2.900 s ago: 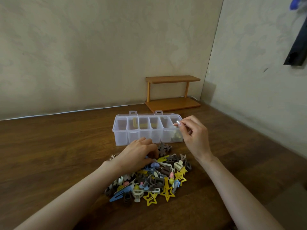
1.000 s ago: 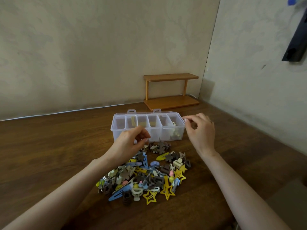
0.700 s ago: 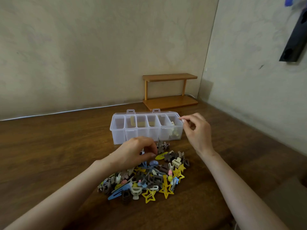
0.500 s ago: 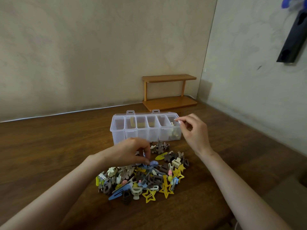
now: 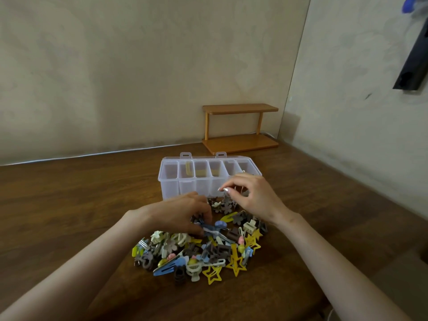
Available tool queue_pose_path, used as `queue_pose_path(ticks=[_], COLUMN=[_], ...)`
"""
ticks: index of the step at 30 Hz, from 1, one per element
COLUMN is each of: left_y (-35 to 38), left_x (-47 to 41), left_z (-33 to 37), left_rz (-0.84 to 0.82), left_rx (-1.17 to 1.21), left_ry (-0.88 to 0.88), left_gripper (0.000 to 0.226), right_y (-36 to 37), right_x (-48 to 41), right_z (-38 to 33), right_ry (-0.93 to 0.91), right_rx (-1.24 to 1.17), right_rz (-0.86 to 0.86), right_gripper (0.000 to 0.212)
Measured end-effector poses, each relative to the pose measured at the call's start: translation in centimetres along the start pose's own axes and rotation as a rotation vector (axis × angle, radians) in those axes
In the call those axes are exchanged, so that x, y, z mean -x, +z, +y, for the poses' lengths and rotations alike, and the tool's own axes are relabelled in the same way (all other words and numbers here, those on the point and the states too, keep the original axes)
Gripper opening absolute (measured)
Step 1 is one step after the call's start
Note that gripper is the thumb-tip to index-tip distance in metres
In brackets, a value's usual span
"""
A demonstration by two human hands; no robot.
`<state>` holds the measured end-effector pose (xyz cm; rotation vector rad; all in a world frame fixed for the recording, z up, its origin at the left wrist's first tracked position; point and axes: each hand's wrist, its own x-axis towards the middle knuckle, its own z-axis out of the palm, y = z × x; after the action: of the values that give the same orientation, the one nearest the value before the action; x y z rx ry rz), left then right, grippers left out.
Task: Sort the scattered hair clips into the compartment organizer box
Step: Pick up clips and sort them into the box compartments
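Pile (image 5: 203, 249) directly under left hand (image 5: 183, 214), fingers curled into it, grasp unclear; right hand (image 5: 252, 195) pinched empty, nearer box (image 5: 185, 184).

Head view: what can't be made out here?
- Left hand: fingertips buried in the clip pile; head view cannot tell if they hold a clip.
- Right hand: fingers pinched, anything between them too small to see.
- Organizer box: right compartments hidden behind the right hand; contents blurred by the translucent walls.
- Dark object on the right wall: cut off by the frame edge.
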<state>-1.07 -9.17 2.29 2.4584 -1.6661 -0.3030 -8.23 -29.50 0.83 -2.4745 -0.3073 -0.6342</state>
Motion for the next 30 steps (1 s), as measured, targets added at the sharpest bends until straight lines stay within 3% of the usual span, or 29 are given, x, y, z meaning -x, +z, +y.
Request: queue_pose_path(ticks=[8, 18, 30], left_y=[-0.1, 0.1, -0.2], left_x=[-0.1, -0.2, -0.1], left_z=[-0.3, -0.1, -0.1], left_rz=[0.195, 0.387, 0.343], left_rx=[0.080, 0.229, 0.278], left_ry=[-0.046, -0.081, -0.051], left_gripper=[0.002, 0.003, 0.017], right_y=[0.8, 1.1, 1.3], right_x=[1.7, 1.8, 1.7], right_z=[0.8, 0.1, 0.0], right_ry=[0.074, 0.062, 0.020], right_rx=[-0.121, -0.131, -0.092], right_rz=[0.090, 0.027, 0.055], right_gripper=[0.012, 0.019, 0.008])
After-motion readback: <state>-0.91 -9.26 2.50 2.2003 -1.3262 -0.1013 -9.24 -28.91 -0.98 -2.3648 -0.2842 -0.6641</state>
